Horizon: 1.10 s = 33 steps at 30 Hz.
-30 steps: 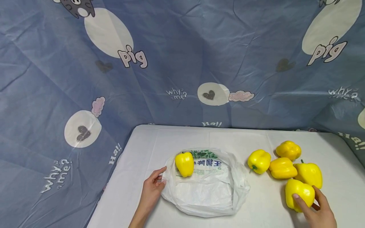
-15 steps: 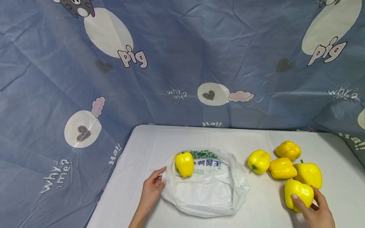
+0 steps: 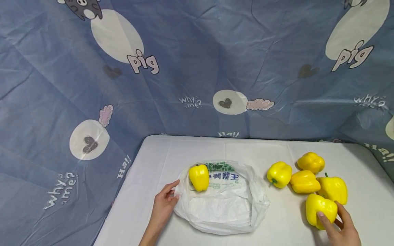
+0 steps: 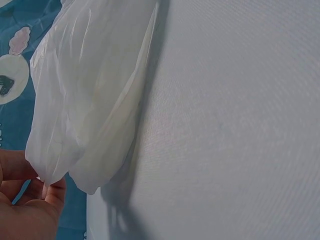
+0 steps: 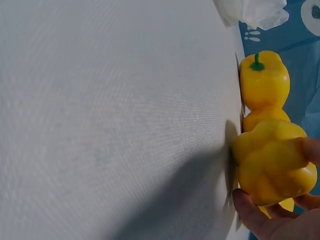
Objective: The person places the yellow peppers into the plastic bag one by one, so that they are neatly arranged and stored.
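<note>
A white plastic bag (image 3: pixel 221 213) with green leaf print lies wide-mouthed on the table, and one yellow bell pepper (image 3: pixel 199 177) is inside it at the left. My left hand (image 3: pixel 165 201) pinches the bag's left rim between thumb and fingers; the left wrist view shows the bag's side (image 4: pixel 95 95) hanging from that pinch. At the right, my right hand (image 3: pixel 343 227) grips a yellow bell pepper (image 3: pixel 320 209), thumb on the near side and fingers on the far side. In the right wrist view this pepper (image 5: pixel 275 162) sits close to the table surface; whether it touches is unclear.
Several more yellow peppers lie grouped at the right: one with its green stem forward (image 3: pixel 279 174), one at the back (image 3: pixel 311 162), a middle pepper (image 3: pixel 305 181) and a right pepper (image 3: pixel 333 189). A blue printed cloth (image 3: pixel 184 68) hangs behind the white table (image 3: pixel 246 145).
My right hand has shifted very slightly left with the gripped pepper. The left hand and the bag hold the same position.
</note>
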### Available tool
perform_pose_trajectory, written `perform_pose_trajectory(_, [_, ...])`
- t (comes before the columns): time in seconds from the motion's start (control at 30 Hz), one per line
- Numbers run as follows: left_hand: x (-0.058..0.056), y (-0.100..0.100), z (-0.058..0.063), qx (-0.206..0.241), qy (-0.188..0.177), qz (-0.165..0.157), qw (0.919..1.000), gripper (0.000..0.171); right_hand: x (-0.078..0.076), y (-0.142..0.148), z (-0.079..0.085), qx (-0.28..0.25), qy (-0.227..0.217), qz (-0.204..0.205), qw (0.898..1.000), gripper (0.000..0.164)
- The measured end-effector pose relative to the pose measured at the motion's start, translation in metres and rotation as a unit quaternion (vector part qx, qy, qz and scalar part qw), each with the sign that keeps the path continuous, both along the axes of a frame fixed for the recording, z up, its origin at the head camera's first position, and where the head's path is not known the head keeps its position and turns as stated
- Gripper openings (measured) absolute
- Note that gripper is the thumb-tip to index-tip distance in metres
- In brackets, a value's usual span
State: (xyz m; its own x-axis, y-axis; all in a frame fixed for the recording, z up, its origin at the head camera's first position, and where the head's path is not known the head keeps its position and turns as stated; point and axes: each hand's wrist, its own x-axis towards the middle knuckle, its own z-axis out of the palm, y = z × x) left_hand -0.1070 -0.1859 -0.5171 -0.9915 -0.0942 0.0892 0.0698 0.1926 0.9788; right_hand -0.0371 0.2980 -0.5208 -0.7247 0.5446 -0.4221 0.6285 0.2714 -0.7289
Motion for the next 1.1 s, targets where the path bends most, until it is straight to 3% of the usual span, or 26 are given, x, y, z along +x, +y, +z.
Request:
perform_pose_trajectory(0.47, [0.0, 0.0, 0.0, 0.0, 0.001, 0.003, 1.0, 0.052, -0.001, -0.001, -0.003, 0.003, 0.011, -0.002, 1.0, 0.095])
perform_pose_trajectory(0.87, [0.0, 0.0, 0.0, 0.004, -0.005, 0.003, 1.0, 0.052, -0.006, -0.016, 0.008, 0.011, 0.056, 0.001, 0.998, 0.089])
perform_pose_trajectory(1.1, [-0.001, -0.001, 0.0, 0.005, -0.005, 0.005, 1.0, 0.052, -0.008, -0.027, 0.017, 0.032, 0.061, 0.01, 0.998, 0.084])
